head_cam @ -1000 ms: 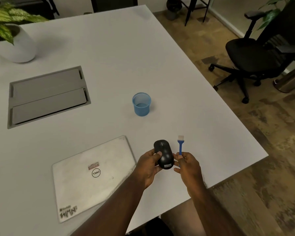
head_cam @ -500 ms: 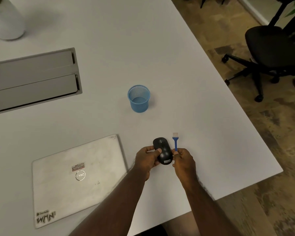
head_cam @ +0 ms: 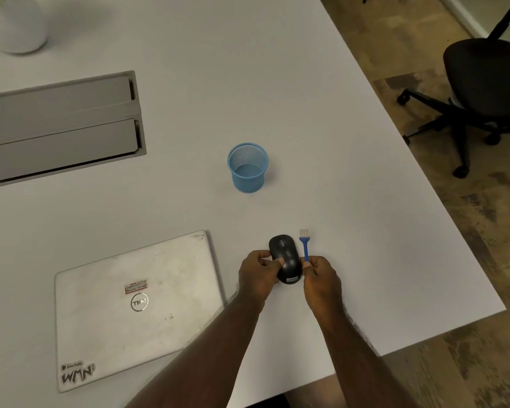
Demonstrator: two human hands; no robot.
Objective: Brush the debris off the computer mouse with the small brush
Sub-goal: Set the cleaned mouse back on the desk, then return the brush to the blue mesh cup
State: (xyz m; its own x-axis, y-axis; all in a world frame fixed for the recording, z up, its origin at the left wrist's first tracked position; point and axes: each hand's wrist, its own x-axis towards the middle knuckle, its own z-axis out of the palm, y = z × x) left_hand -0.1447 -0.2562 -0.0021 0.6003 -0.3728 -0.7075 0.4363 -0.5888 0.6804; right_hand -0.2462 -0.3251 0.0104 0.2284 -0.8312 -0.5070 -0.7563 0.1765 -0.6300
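A black computer mouse [head_cam: 286, 257] lies near the front of the white table [head_cam: 336, 142]. My left hand [head_cam: 258, 275] grips its left side, thumb on top. Just to the right, a small blue brush [head_cam: 305, 245] with pale bristles points away from me. My right hand [head_cam: 321, 278] pinches the near end of the brush's handle, right beside the mouse. The bristles are clear of the mouse. Any debris on the mouse is too small to make out.
A blue mesh cup [head_cam: 248, 167] stands upright behind the mouse. A closed white laptop [head_cam: 136, 307] lies to the left. A grey cable hatch [head_cam: 62, 128] is set in the table at the far left. A black office chair [head_cam: 483, 92] stands off the right edge.
My head has tilted down and the view has come closer. Both hands stay at the mouse and brush; the mouse has turned slightly straighter under my left hand.
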